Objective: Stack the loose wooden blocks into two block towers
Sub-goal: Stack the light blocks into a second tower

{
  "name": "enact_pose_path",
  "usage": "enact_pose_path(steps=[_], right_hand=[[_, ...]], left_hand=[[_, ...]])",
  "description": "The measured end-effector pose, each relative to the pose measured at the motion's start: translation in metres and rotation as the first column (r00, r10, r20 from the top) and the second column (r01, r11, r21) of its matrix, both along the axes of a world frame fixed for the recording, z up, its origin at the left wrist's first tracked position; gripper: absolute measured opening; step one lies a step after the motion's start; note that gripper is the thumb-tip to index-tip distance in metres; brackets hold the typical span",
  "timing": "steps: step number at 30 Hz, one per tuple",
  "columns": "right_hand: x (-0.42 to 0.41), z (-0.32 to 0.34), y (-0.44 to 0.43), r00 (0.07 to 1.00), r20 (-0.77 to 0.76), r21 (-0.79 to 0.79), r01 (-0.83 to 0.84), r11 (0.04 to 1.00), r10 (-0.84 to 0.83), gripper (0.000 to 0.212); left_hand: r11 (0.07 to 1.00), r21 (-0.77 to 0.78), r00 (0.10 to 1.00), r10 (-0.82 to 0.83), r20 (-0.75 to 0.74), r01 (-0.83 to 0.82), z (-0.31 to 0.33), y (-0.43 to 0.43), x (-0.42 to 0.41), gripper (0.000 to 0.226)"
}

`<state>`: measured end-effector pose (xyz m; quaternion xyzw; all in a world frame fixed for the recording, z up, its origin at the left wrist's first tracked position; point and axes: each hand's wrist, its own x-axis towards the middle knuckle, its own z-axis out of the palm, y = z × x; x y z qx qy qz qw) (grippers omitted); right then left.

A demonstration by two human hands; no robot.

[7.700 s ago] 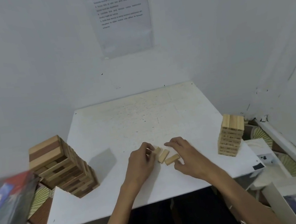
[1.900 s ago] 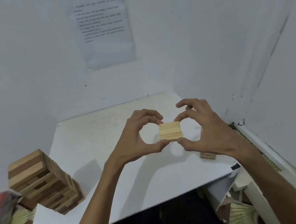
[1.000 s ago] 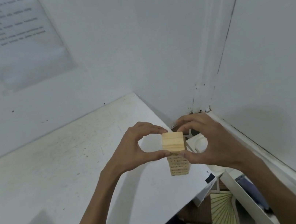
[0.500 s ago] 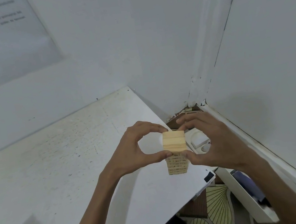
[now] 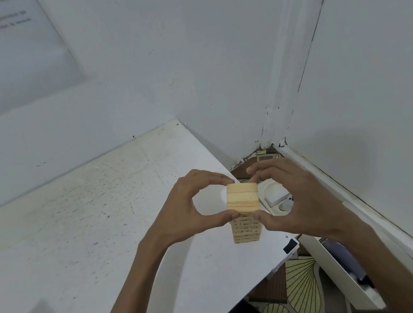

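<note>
A small tower of light wooden blocks stands near the right edge of the white table. A row of three light blocks lies side by side at the tower's top. My left hand pinches this row from the left with thumb and forefinger. My right hand pinches it from the right in the same way. I cannot tell whether the row rests on the tower or hangs just above it. The larger two-tone tower is out of view.
The table sits in a corner between two white walls, with a printed paper sheet on the left one. Right of the table lie a white round object, a white shelf board and patterned floor.
Both hands picked three loose blocks off the table, lined them up, and carried them right to the small tower. Over the last half second the hands barely moved.
</note>
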<state>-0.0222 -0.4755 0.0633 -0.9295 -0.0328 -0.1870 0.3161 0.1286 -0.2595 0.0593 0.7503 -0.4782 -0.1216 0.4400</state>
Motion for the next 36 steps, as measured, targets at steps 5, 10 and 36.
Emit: enact_pose_path(steps=[5,10,36], right_hand=[[0.000,-0.002,0.001,1.000,-0.016,-0.002,0.001,1.000,-0.001,0.056],[0.001,-0.003,0.001,1.000,-0.019,0.002,-0.004,1.000,0.004,0.056],[0.001,-0.011,0.001,1.000,-0.022,0.004,0.001,1.000,-0.001,0.055]], left_hand=[[1.000,0.009,1.000,0.002,-0.001,-0.002,-0.002,0.001,0.000,0.051],[1.000,-0.002,1.000,0.007,-0.023,-0.008,-0.003,0.000,0.000,0.051],[0.999,-0.031,0.996,0.029,-0.088,-0.032,-0.006,0.002,-0.006,0.048]])
